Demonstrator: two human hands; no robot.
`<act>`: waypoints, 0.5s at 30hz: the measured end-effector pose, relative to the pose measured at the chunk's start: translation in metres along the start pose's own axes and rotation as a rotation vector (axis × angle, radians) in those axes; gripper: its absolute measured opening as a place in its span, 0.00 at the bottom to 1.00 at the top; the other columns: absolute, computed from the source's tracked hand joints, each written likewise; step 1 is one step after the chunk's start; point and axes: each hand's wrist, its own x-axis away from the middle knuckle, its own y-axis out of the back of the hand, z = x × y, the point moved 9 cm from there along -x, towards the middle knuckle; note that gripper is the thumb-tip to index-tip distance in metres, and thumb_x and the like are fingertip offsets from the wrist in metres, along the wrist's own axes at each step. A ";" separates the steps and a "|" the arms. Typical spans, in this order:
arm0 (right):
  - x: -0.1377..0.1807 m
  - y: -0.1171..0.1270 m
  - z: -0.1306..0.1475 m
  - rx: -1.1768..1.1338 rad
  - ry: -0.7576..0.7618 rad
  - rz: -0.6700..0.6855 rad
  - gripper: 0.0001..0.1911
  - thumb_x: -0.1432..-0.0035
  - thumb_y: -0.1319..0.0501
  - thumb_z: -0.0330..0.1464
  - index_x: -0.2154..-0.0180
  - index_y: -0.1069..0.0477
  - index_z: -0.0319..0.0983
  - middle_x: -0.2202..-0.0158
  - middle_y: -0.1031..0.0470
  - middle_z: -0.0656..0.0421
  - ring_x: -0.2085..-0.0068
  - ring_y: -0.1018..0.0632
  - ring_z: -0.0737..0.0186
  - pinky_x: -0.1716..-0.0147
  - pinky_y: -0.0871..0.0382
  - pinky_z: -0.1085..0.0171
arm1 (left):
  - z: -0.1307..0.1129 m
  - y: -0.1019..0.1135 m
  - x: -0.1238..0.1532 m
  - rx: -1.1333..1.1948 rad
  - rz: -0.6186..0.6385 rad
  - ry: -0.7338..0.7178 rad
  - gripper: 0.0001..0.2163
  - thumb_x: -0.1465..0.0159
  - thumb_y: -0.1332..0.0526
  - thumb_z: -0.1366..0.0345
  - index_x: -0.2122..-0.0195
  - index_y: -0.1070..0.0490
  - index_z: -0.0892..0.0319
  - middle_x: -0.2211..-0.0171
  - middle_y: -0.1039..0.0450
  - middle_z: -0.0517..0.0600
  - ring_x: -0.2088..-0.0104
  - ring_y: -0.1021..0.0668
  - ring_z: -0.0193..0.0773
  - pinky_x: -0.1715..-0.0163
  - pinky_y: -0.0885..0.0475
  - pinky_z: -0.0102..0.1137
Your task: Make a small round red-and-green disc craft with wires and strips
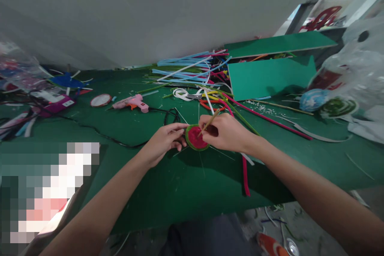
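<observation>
A small round red disc with a green rim [196, 143] is at the middle of the table, and thin pale wires stick out around it. My left hand [165, 142] is at its left edge, with index finger and thumb closed on the rim and the other fingers curled. From the right, my right hand [226, 133] pinches a thin wooden stick [213, 120], tilted, with its lower end at the red surface. The fingers partly cover the disc's right side. Behind my hands lie white-handled scissors [183, 94] and an orange-handled pair [213, 106].
Left of centre, a pink glue gun [135, 103] trails a black cord. Blue, green and white strips [183, 70] are heaped at the back, near green panels [271, 78]. Red strips [276, 122] and plastic bags [360, 72] are on the right. A can [271, 244] is below the table.
</observation>
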 end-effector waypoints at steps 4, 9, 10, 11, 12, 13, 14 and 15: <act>0.000 0.000 0.001 -0.027 0.008 0.017 0.04 0.50 0.47 0.30 0.70 0.35 0.39 0.80 0.36 0.64 0.78 0.39 0.70 0.75 0.47 0.67 | -0.001 -0.001 0.000 -0.007 0.017 -0.022 0.14 0.39 0.42 0.64 0.54 0.29 0.64 0.75 0.31 0.49 0.74 0.28 0.32 0.78 0.36 0.26; 0.000 -0.002 0.000 -0.064 -0.008 0.039 0.05 0.51 0.47 0.28 0.69 0.34 0.39 0.79 0.35 0.63 0.77 0.37 0.70 0.75 0.46 0.67 | -0.001 -0.001 -0.001 -0.041 0.035 -0.036 0.15 0.40 0.40 0.63 0.52 0.29 0.62 0.76 0.32 0.48 0.75 0.29 0.32 0.78 0.37 0.26; 0.000 -0.003 -0.001 -0.071 -0.013 0.042 0.05 0.51 0.47 0.28 0.69 0.34 0.39 0.79 0.34 0.63 0.77 0.36 0.70 0.75 0.46 0.67 | -0.002 -0.002 0.000 -0.053 0.038 -0.034 0.16 0.40 0.40 0.64 0.52 0.30 0.62 0.76 0.32 0.48 0.75 0.29 0.32 0.79 0.38 0.26; 0.001 -0.003 -0.002 -0.078 -0.018 0.048 0.05 0.51 0.47 0.28 0.69 0.35 0.39 0.79 0.34 0.63 0.77 0.36 0.69 0.74 0.45 0.67 | -0.002 -0.003 0.000 -0.069 0.045 -0.031 0.16 0.40 0.40 0.64 0.52 0.30 0.62 0.76 0.31 0.48 0.76 0.29 0.31 0.79 0.37 0.26; 0.001 -0.004 -0.003 -0.086 -0.024 0.055 0.05 0.51 0.47 0.28 0.69 0.35 0.39 0.78 0.33 0.63 0.76 0.35 0.69 0.74 0.45 0.67 | -0.003 -0.004 0.001 -0.086 0.055 -0.027 0.16 0.41 0.40 0.64 0.51 0.30 0.62 0.76 0.31 0.49 0.76 0.29 0.31 0.78 0.37 0.27; 0.001 -0.005 -0.004 -0.095 -0.029 0.063 0.05 0.51 0.47 0.28 0.69 0.35 0.39 0.78 0.32 0.63 0.76 0.34 0.69 0.74 0.44 0.67 | -0.004 -0.005 0.002 -0.103 0.060 -0.024 0.17 0.41 0.39 0.65 0.51 0.30 0.62 0.75 0.30 0.49 0.76 0.30 0.31 0.78 0.37 0.27; 0.001 -0.006 -0.005 -0.106 -0.032 0.074 0.05 0.50 0.47 0.28 0.68 0.35 0.39 0.77 0.31 0.63 0.76 0.34 0.69 0.74 0.44 0.67 | -0.005 -0.006 0.002 -0.119 0.062 -0.020 0.17 0.41 0.39 0.65 0.51 0.30 0.63 0.75 0.30 0.49 0.76 0.30 0.31 0.78 0.37 0.27; 0.002 -0.006 -0.005 -0.118 -0.036 0.082 0.05 0.50 0.47 0.28 0.68 0.35 0.40 0.77 0.31 0.63 0.76 0.33 0.69 0.74 0.44 0.68 | -0.006 -0.006 0.003 -0.132 0.059 -0.018 0.17 0.41 0.39 0.65 0.51 0.30 0.63 0.75 0.30 0.49 0.76 0.30 0.31 0.78 0.37 0.27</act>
